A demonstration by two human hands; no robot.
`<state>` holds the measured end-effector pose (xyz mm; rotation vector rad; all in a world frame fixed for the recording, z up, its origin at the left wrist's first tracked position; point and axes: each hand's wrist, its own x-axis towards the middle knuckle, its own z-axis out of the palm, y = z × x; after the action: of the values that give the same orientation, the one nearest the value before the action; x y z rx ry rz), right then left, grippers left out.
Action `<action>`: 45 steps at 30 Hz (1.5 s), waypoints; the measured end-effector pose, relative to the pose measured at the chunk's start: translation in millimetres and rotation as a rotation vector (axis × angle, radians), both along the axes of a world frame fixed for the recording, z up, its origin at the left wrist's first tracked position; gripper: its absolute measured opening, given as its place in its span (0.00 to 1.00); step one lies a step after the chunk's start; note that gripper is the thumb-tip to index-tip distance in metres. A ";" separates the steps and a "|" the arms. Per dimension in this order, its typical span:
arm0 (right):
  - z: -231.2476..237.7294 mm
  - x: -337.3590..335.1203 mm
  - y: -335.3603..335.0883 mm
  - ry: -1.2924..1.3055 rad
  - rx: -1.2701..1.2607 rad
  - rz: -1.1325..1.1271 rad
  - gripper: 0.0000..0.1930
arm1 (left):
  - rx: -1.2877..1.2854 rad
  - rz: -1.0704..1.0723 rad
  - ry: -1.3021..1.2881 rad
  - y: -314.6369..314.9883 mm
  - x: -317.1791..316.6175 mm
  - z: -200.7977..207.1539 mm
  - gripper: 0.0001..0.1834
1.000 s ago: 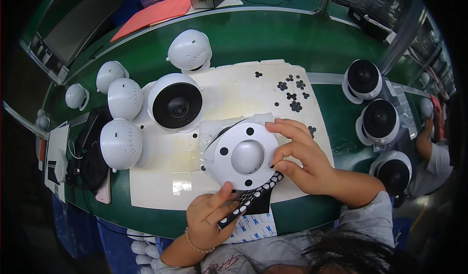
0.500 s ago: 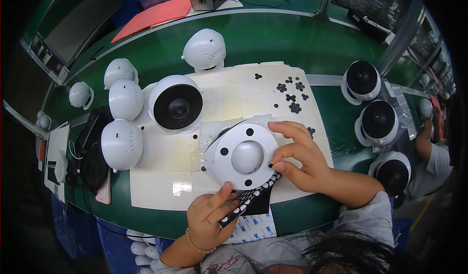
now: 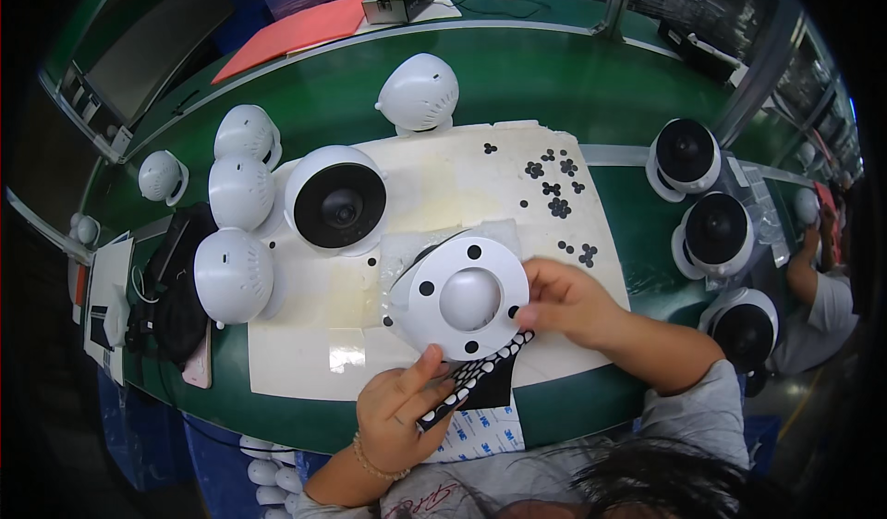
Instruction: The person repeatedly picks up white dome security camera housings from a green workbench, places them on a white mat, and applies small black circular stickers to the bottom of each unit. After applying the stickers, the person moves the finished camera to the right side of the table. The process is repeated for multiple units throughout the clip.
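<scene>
A white round camera (image 3: 403, 302) lies on bubble wrap (image 3: 504, 231) in front of me, its ring-shaped base (image 3: 420, 325) facing up. Round black pads sit on the ring, one of them a black pad (image 3: 514, 312) at its right edge. My right hand (image 3: 577, 305) grips that edge, thumb touching the pad and fingers curled at the rim. My left hand (image 3: 399, 410) holds a black sheet with white dots (image 3: 469, 378) against the near side of the base, its index finger reaching up to the ring.
Another white camera (image 3: 337, 200) with a black front stands beyond the work sheet's (image 3: 314, 362) left part. Loose black pads (image 3: 560, 207) lie at right. More white cameras (image 3: 233, 274) stand left, behind and right. A black bag (image 3: 176, 306) lies far left; another person (image 3: 818, 288) is at far right.
My right fingers have drawn in around the base's edge, and the black pad now lies flat on the ring. Several white cameras at the back and upper left have shifted right.
</scene>
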<state>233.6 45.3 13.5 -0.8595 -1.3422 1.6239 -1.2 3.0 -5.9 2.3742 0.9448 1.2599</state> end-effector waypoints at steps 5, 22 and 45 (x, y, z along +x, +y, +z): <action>10.1 16.4 35.5 0.236 -0.192 -0.162 0.14 | -0.056 -0.075 0.046 -2.4 -6.4 5.3 0.15; -32.6 23.0 186.3 -1.294 0.824 -0.336 0.18 | -0.132 -0.102 -0.008 -0.8 -7.0 5.6 0.15; 40.1 -25.5 24.8 -0.175 -0.138 -0.164 0.12 | -0.164 -0.116 -0.103 -4.6 -9.6 21.1 0.18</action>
<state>208.1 70.0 53.6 -1.1865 -1.2512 1.5546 -10.8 -1.6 15.2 2.1832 0.8331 1.1999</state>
